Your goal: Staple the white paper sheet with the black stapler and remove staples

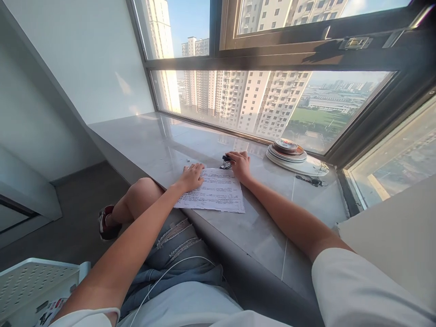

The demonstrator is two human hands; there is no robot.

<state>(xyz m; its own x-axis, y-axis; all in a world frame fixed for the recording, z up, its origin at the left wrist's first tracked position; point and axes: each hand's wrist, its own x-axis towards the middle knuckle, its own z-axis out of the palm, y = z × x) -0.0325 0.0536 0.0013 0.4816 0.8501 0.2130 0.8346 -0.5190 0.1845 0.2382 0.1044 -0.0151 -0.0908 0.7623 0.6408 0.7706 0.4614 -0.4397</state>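
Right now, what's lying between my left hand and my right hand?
In the head view, the upper part of the written sheet lies between your left hand and right hand; a small dark object is at the right one.

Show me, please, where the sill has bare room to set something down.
The sill looks mostly bare between the wall and left hand, and between the paper and right forearm. It's crowded around the right hand and by the round stack.

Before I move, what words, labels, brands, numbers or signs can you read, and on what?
None legible.
Printed sheet by the left hand: text too small.
Top disc of the round stack by the window: markings too small.
Red-and-white item in the perforated white basket: markings too blurred.
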